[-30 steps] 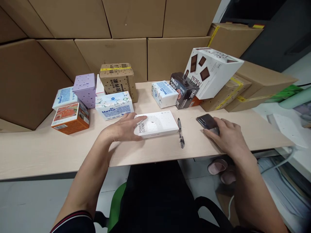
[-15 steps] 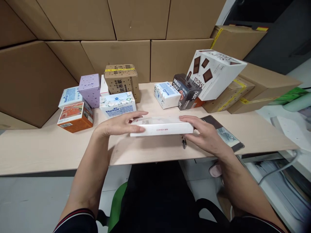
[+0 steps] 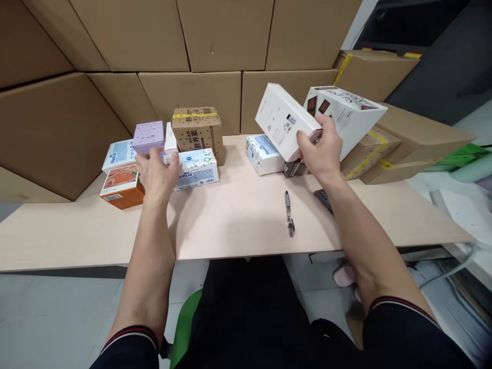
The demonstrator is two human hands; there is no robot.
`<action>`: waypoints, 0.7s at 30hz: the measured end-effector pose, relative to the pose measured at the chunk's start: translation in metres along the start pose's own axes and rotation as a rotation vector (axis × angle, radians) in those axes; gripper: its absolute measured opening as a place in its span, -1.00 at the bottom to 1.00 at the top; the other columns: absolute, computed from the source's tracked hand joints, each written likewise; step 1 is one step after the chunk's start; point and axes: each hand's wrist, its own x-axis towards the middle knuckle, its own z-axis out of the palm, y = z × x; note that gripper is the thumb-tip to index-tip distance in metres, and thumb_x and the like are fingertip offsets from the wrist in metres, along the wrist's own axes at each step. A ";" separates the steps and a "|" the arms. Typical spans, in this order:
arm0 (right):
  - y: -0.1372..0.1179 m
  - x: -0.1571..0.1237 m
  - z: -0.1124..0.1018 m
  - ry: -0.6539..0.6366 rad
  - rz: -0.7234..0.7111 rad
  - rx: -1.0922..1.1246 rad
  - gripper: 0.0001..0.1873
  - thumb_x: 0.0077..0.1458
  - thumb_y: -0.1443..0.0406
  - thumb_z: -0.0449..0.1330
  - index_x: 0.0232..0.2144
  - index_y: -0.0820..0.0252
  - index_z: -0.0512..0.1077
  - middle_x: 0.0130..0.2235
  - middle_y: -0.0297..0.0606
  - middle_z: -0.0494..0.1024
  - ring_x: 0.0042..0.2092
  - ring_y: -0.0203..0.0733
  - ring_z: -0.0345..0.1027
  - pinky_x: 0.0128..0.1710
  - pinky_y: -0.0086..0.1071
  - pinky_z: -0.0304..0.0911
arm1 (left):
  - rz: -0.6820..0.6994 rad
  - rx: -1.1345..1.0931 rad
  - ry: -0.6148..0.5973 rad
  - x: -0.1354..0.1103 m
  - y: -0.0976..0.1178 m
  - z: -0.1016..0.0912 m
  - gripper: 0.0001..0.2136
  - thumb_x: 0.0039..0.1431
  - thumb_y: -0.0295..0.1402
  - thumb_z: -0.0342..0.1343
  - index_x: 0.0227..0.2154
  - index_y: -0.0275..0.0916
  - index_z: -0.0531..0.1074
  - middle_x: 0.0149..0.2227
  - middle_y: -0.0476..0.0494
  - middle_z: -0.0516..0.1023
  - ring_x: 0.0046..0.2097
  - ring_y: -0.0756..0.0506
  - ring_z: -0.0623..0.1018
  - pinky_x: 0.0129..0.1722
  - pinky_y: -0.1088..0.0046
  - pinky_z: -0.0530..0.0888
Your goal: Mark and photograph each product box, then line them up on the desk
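Observation:
My right hand (image 3: 323, 148) grips the near end of a flat white box (image 3: 282, 120), held tilted in the air above the back right of the table. Behind and below it are a tissue pack (image 3: 255, 156), a dark box (image 3: 294, 169) and a large white box with chocolate pictures (image 3: 346, 110). On the left, my left hand (image 3: 157, 171) has its fingers apart, between an orange box (image 3: 123, 189) and another tissue pack (image 3: 198, 169). A purple box (image 3: 148, 136) stands just behind its fingers; whether they touch it I cannot tell.
A pen (image 3: 288, 212) lies on the table (image 3: 230, 230) near its front edge. A dark flat item (image 3: 323, 200) is partly hidden by my right forearm. Large cardboard boxes (image 3: 192, 97) wall off the back. A brown carton (image 3: 198, 133) stands behind the left tissue pack.
The white box, held low in both hands before, is now raised to the back right in my right hand alone. My left hand has let go and moved left.

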 end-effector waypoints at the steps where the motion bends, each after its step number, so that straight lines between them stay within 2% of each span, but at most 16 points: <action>1: 0.001 0.004 0.006 0.006 -0.027 -0.039 -0.48 0.27 0.05 0.13 0.18 0.16 0.29 -0.03 -0.02 0.60 -0.06 0.10 0.54 -0.08 0.08 0.47 | -0.030 0.002 -0.048 0.003 -0.003 0.000 -0.36 0.29 0.10 0.03 0.30 -0.15 0.32 0.32 -0.50 0.23 0.32 -0.59 0.31 0.27 -0.24 0.27; 4: 0.001 0.010 0.019 -0.002 -0.067 -0.115 -0.53 0.25 0.08 0.17 0.12 0.18 0.34 0.00 0.02 0.56 0.05 0.14 0.46 0.09 0.14 0.36 | -0.059 -0.001 -0.167 0.010 -0.010 0.003 -0.31 0.26 0.12 0.05 0.33 -0.17 0.26 0.30 -0.49 0.31 0.29 -0.56 0.39 0.25 -0.20 0.32; 7: 0.000 0.010 0.023 -0.025 -0.061 -0.139 -0.49 0.21 0.12 0.22 0.13 0.21 0.34 0.04 0.04 0.48 0.14 0.19 0.38 0.15 0.17 0.31 | -0.044 0.001 -0.220 0.016 -0.015 0.005 -0.29 0.23 0.10 0.09 0.34 -0.18 0.23 0.23 -0.44 0.45 0.29 -0.53 0.42 0.24 -0.14 0.36; 10: -0.003 0.002 0.014 -0.015 -0.074 -0.105 -0.41 0.21 0.05 0.23 0.19 0.17 0.30 0.09 0.04 0.41 0.16 0.19 0.35 0.13 0.15 0.32 | -0.025 0.011 -0.239 0.017 -0.015 0.008 -0.28 0.21 0.11 0.11 0.33 -0.16 0.24 0.14 -0.39 0.53 0.23 -0.49 0.48 0.19 -0.08 0.42; 12: -0.010 -0.010 0.004 0.027 -0.104 -0.050 -0.41 0.26 -0.01 0.17 0.21 0.13 0.28 0.12 0.04 0.38 0.17 0.18 0.36 0.09 0.09 0.36 | 0.013 -0.016 -0.281 0.014 -0.011 0.011 -0.29 0.20 0.09 0.12 0.34 -0.15 0.25 0.04 -0.34 0.59 0.14 -0.44 0.56 0.11 -0.02 0.48; 15: -0.025 -0.034 -0.009 0.041 -0.132 0.039 -0.52 0.34 -0.03 0.04 0.10 0.15 0.37 -0.01 -0.02 0.46 -0.02 0.06 0.45 -0.06 -0.04 0.40 | 0.090 -0.116 -0.412 0.001 0.000 0.016 -0.24 0.21 0.08 0.13 0.39 -0.17 0.19 0.02 -0.32 0.59 -0.04 -0.32 0.63 -0.11 0.15 0.59; 16: -0.030 -0.042 -0.010 -0.014 -0.137 0.068 -0.56 0.36 -0.03 0.02 0.00 0.15 0.42 -0.12 -0.08 0.49 -0.12 0.01 0.47 -0.11 -0.08 0.40 | 0.113 -0.159 -0.462 -0.005 0.005 0.018 -0.21 0.21 0.08 0.14 0.41 -0.19 0.16 0.05 -0.34 0.57 -0.09 -0.28 0.63 -0.19 0.21 0.60; 18: -0.038 -0.058 -0.008 -0.218 -0.135 0.120 -0.54 0.37 -0.08 -0.02 -0.23 0.12 0.45 -0.34 -0.19 0.49 -0.29 -0.06 0.44 -0.18 -0.12 0.37 | 0.162 -0.274 -0.559 -0.018 0.016 0.021 -0.23 0.23 0.07 0.14 0.40 -0.19 0.17 0.10 -0.36 0.54 -0.13 -0.23 0.63 -0.33 0.33 0.60; 21: -0.039 -0.073 0.005 -0.522 -0.071 0.183 -0.44 0.35 -0.17 -0.06 -0.42 0.08 0.40 -0.52 -0.25 0.43 -0.38 -0.05 0.42 -0.23 -0.13 0.34 | 0.176 -0.432 -0.714 -0.034 0.027 0.026 -0.38 0.32 0.01 0.08 0.34 -0.16 0.24 -0.04 -0.27 0.59 -0.27 -0.12 0.62 -0.42 0.42 0.60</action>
